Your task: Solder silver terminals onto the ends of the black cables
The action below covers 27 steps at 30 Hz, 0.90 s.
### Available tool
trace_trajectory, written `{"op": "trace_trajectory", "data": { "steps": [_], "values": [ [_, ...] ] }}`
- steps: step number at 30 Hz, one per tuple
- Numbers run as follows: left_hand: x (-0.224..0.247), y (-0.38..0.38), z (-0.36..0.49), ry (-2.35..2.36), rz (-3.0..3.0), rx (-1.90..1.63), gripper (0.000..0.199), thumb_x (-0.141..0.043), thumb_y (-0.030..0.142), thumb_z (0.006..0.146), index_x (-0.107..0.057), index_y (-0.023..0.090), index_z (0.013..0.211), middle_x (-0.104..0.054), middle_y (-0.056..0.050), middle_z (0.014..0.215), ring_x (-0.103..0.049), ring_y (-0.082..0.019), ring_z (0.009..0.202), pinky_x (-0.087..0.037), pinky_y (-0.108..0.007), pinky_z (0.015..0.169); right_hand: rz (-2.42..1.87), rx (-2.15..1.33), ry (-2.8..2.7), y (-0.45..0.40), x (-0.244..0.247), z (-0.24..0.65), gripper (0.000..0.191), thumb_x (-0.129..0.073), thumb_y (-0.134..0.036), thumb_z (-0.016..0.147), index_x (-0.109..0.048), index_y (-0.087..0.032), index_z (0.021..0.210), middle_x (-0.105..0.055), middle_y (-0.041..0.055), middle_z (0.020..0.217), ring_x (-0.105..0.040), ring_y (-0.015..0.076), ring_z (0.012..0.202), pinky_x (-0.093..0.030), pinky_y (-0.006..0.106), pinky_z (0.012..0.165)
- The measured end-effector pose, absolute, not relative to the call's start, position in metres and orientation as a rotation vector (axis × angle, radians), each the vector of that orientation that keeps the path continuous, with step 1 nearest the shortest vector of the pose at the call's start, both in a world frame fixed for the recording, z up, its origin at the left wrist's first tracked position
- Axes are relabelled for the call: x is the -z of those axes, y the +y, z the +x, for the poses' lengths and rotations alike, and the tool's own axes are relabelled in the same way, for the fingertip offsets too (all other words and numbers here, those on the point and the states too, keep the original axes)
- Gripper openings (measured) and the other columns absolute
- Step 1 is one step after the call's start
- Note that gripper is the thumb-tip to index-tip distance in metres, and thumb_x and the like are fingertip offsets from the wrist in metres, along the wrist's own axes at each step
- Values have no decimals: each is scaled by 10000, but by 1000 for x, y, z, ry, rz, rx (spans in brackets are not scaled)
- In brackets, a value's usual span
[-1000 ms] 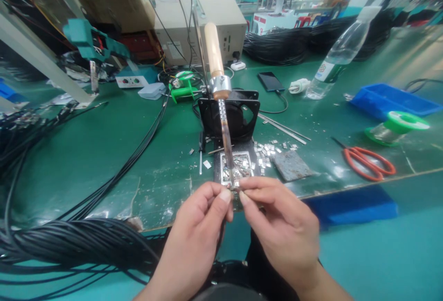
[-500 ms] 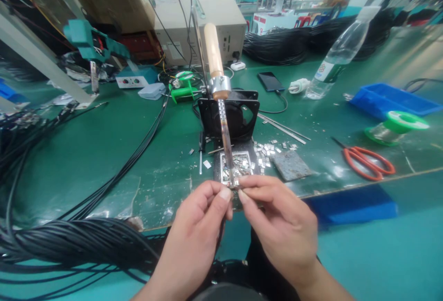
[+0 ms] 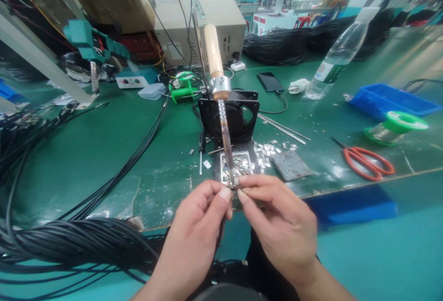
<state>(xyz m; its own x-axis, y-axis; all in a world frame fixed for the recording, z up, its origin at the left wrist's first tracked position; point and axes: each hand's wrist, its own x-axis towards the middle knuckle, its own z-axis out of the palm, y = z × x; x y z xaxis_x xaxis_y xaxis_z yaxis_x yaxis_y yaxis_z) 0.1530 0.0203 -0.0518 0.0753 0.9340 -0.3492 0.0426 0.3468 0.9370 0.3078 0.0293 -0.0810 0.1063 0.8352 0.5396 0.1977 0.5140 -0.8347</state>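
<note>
"How were the hands?"

"Both were nearly closed in fingertip pinches. The left hand point(image 3: 200, 227) had its thumb against its curled forefinger, and the right hand point(image 3: 280, 231) pinched likewise just beside it, the other fingers folded in."

"Holding what?"

"A small workpiece point(image 3: 233, 188), between the two sets of fingertips. They mostly covered it, so I couldn't tell its shape."

"And right above it?"

"The soldering iron point(image 3: 225, 137), wooden handle up, slanting down so its tip ended at the workpiece. I couldn't tell whether they touched."

"Beyond the fingertips?"

"A pale-rimmed tray point(image 3: 236, 153) full of little metal bits, with a black fan point(image 3: 242, 128) standing behind. A screwdriver point(image 3: 201, 153) lay to the left; loose metal pieces point(image 3: 263, 153) and a grey slab point(image 3: 292, 165) lay to the right."

"Farther out?"

"On the right of the green bench point(image 3: 121, 130) were red-handled scissors point(image 3: 368, 162), a solder spool point(image 3: 398, 128) and a blue bin point(image 3: 391, 100). A phone point(image 3: 270, 81) lay farther back, near a tilted-looking bottle point(image 3: 341, 56)."

"Anything off to the left?"

"A thick bundle of black cables point(image 3: 83, 241), at the near edge."
</note>
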Motion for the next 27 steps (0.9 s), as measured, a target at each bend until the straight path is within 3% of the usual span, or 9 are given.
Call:
{"op": "trace_trajectory", "data": {
  "steps": [27],
  "values": [
    [56,20,152,1311,994,-867,386,-593,520,1025,-586,209,796,-423,81,597,-308,-81,507,-244,-222,478,-987,-646,-1394,26,84,308,224,-741,-37,880,-757,-253,941,-785,-16,1068,-747,142,972,-605,281,881]
  ]
}}
